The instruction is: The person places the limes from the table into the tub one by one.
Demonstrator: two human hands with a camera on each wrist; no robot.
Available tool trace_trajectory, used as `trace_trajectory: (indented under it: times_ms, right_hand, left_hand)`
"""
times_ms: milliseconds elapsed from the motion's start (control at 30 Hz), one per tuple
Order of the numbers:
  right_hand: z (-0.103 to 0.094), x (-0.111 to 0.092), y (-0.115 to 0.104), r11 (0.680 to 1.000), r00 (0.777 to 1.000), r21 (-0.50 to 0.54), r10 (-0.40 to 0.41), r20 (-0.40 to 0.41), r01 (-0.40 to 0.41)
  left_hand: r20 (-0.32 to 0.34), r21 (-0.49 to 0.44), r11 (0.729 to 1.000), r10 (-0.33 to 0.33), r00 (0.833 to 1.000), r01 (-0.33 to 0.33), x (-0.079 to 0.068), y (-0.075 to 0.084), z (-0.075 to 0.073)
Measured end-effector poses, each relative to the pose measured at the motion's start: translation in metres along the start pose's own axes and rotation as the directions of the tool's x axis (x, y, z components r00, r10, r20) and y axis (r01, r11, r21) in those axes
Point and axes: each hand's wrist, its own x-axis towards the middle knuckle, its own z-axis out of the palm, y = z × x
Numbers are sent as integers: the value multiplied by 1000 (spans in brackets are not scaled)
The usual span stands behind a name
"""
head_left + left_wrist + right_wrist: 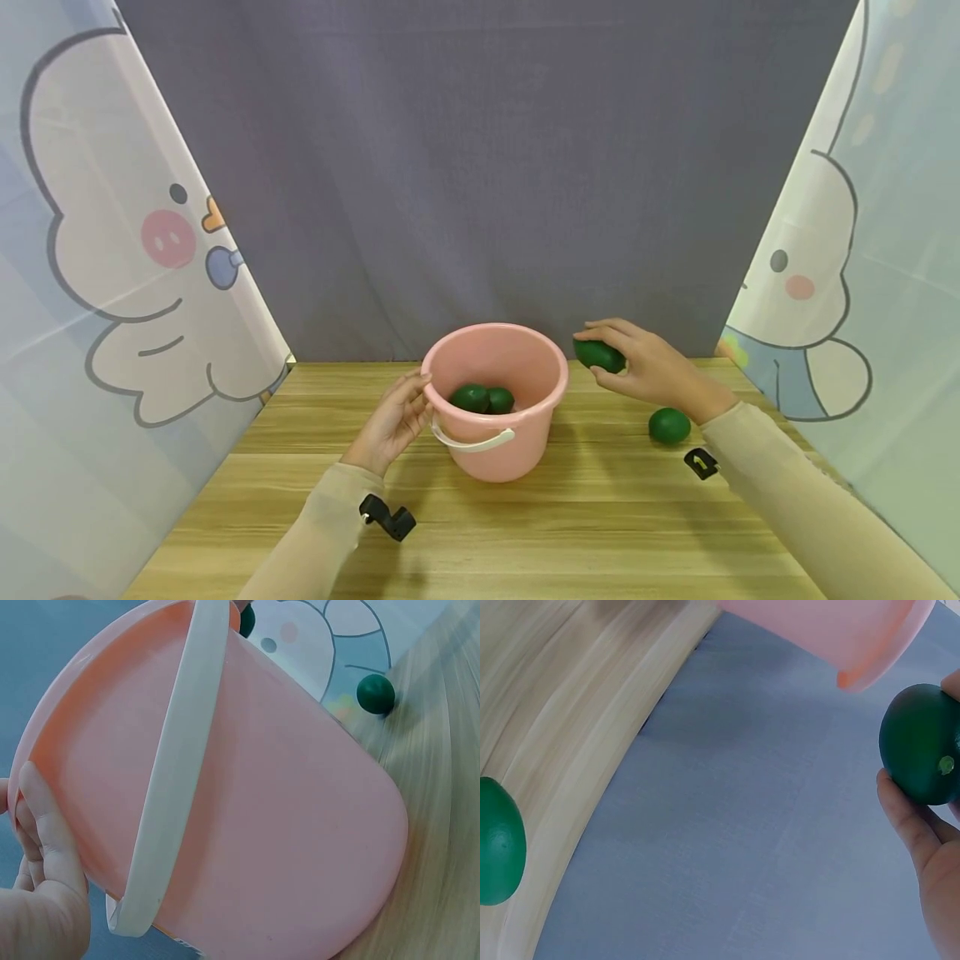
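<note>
Head view: the pink bucket (pixel 510 454) is pinched at its rim (pixel 563 379) by the left hand (pixel 393 421), apparently for steadiness; a green fruit (pixel 600 355) is held off the bench (pixel 570 533) beside the rim by the right hand (pixel 651 365), thumb and fingers curved round it. Farther right, a loose fruit (pixel 670 426) is seen. Two fruits inside (pixel 470 398) are shown only here; the held fruit's pale mark (pixel 946 765), only by the right wrist view.

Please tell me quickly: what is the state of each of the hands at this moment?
Left hand: closed, gripping the pink bucket.
Right hand: closed, holding a dark green fruit, apparently an avocado.
</note>
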Motion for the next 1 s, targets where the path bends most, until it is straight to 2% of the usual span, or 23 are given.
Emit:
trace_trajectory:
  times_ms: [1000]
  right_hand:
    - [5, 19, -10, 999, 999, 21, -42, -1, 42]
  left_hand:
    - [-2, -7, 1000, 1, 1000, -1, 3, -2, -1]
